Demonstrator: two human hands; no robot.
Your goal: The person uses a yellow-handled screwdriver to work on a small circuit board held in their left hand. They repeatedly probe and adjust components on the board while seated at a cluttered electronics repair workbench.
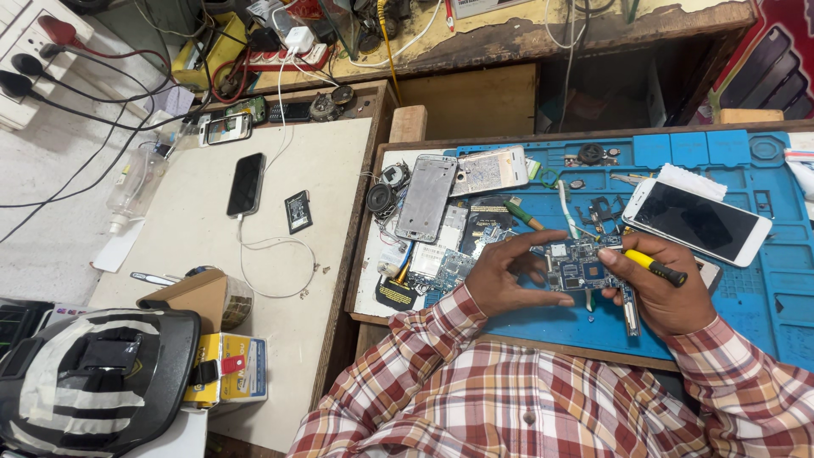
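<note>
Board [581, 273] lies bare over our blue mat [763, 297], pinched at its edge by our left hand [507, 276], while our right hand [657, 293] grips a yellow-handled screwdriver [655, 268] at its corner. Stripped already, we judge: a frame [426, 197] and white phone [697, 220] lie apart; reassembly remains.

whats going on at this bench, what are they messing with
A person in a plaid shirt holds a small blue circuit board over a blue work mat. The left hand steadies the board's left edge, while the right hand holds a yellow-and-black-handled tool with its tip at the board's right edge. A white smartphone with a dark screen lies on the mat to the right, and a silver phone frame lies to the left among loose parts.
</note>
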